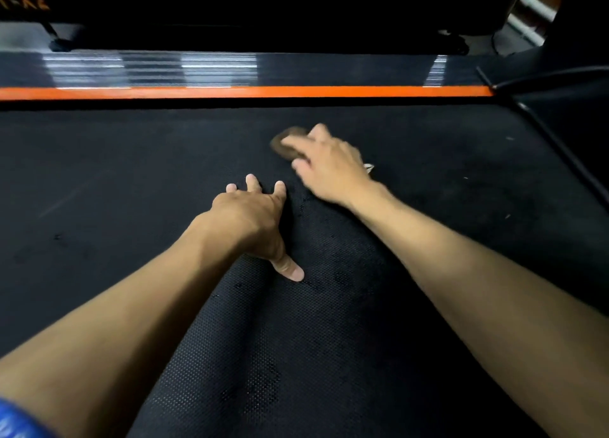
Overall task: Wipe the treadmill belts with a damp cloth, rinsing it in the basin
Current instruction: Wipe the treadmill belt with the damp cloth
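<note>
Two bare forearms are stretched forward from the lower edge of the view, over one black treadmill belt (131, 180) with a fine dotted texture. The left hand (250, 220) is laid on the belt near the middle of the picture; its fingers are spread and almost straight, the tips are pressed on the surface, and the thumb is pointed back toward the person. Nothing is held by it, so it is seen as open. The right hand (329, 164) is reached further forward and a little to the right, and it is blurred. One small brown cloth (290, 144) is pressed on the belt under its fingers; the cloth is bunched, and its far-left part is seen beyond the fingertips. The fingers are curved over the cloth, so a grip on it is understood, although the blur hides the exact position of each finger. A small pale scrap (369, 168) is visible just beside the right wrist; it cannot be told if it belongs to the cloth.

Some darker spots are noticed on the belt between the two arms. Behind the belt, one orange stripe (247, 92) is run across the whole width, and beyond it one dark ribbed side rail (296, 70) with bright reflections is seen. At the lower left corner, a piece of blue sleeve (19, 421) is shown. The two hands are kept apart, not touching each other
</note>
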Demonstrator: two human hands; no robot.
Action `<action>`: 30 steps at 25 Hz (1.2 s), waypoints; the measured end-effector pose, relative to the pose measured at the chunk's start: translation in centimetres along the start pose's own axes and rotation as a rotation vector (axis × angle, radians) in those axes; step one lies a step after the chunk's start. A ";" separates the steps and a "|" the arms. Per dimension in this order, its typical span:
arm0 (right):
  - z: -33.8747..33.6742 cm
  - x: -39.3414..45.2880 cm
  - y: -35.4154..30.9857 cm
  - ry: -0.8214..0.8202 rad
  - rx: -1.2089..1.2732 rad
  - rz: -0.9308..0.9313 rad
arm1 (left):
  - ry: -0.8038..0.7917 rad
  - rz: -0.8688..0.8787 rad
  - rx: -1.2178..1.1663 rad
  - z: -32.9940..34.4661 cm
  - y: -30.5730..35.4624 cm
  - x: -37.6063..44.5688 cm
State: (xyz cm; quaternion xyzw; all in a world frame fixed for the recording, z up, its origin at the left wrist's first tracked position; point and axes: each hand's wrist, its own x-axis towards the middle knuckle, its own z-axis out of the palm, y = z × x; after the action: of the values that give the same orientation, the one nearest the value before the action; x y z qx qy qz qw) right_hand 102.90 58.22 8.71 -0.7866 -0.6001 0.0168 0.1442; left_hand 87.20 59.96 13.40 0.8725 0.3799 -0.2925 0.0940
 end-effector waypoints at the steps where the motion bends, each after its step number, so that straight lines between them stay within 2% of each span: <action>1: 0.0 -1.7 -0.7 -0.005 0.014 -0.089 | 0.001 0.002 -0.013 -0.1 0.0 -0.1; 3: -0.4 -4.0 -0.6 0.000 0.030 -0.191 | 0.013 0.010 -0.047 0.2 -0.2 -0.4; 4: -0.6 -4.3 0.6 0.017 0.005 -0.172 | 0.031 0.012 -0.066 0.5 -0.4 -0.6; 6: -1.4 -3.9 4.4 0.074 -0.100 0.021 | 0.071 -0.010 -0.143 1.3 -0.9 -0.9; 8: -2.5 -3.3 7.7 0.123 -0.125 0.323 | 0.066 -0.085 -0.207 1.9 -1.1 -1.4; 9: -2.7 -3.4 7.9 0.134 -0.110 0.422 | 0.060 -0.117 -0.202 2.1 -1.0 -1.6; 10: -2.5 -3.6 7.1 0.132 -0.114 0.443 | 0.059 -0.131 -0.200 2.2 -1.0 -1.7; 12: -1.8 -4.8 3.6 0.093 -0.094 0.298 | 0.076 -0.087 -0.224 2.3 -1.5 -1.8; 16: -0.1 -10.9 -4.4 -0.033 0.055 -0.206 | 0.109 0.052 -0.192 2.4 -4.4 -2.5; 18: -0.7 -11.8 -4.3 -0.085 0.088 -0.325 | 0.108 0.093 -0.150 2.5 -5.0 -3.0; 20: -1.0 -10.2 -1.4 -0.019 -0.019 -0.234 | 0.092 0.092 -0.126 2.6 -5.0 -3.4; 23: -1.8 -6.9 3.6 0.099 -0.073 0.221 | 0.066 0.082 -0.144 2.5 -5.0 -3.1; 24: -1.7 -6.7 3.4 0.106 -0.074 0.295 | 0.057 0.081 -0.145 2.4 -5.0 -3.1; 26: -1.1 -7.8 0.4 0.097 -0.088 0.233 | 0.048 0.082 -0.142 2.2 -4.9 -3.1; 30: 0.0 -14.2 -7.2 0.000 0.037 -0.168 | 0.051 0.082 -0.096 2.1 -4.5 -3.6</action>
State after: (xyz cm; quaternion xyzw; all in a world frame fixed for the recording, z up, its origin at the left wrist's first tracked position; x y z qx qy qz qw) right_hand 92.14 46.44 8.35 -0.7307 -0.6636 0.0160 0.1596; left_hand 81.12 60.09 14.00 0.8890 0.3599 -0.2474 0.1377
